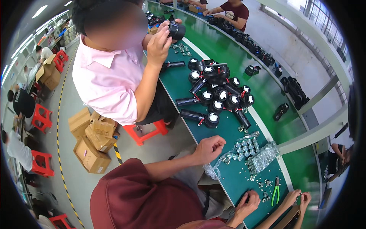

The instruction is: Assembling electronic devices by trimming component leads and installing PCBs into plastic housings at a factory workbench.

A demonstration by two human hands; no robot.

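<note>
My left hand (209,150), below a maroon sleeve, hovers at the near edge of the green table, its fingers curled together. Whatever it may pinch does not show. Beside it lie clear plastic wrap (212,171) and rows of small shiny round parts (244,147). My right hand (247,205) is farther down the table edge, also with bent fingers; its contents are hidden. To its right, green-handled pliers (275,192) lie near a few loose metal parts (265,197). Beyond my left hand is a heap of black long-handled units (219,93) with round heads, white discs and red connectors.
At my left a person in pink (110,80) lifts a black round unit (176,31). Another person's hands (298,199) work at the lower right. A green conveyor (263,89) carries black units beyond the table (204,131). Cardboard boxes (95,139) and a red stool (145,131) stand on the floor.
</note>
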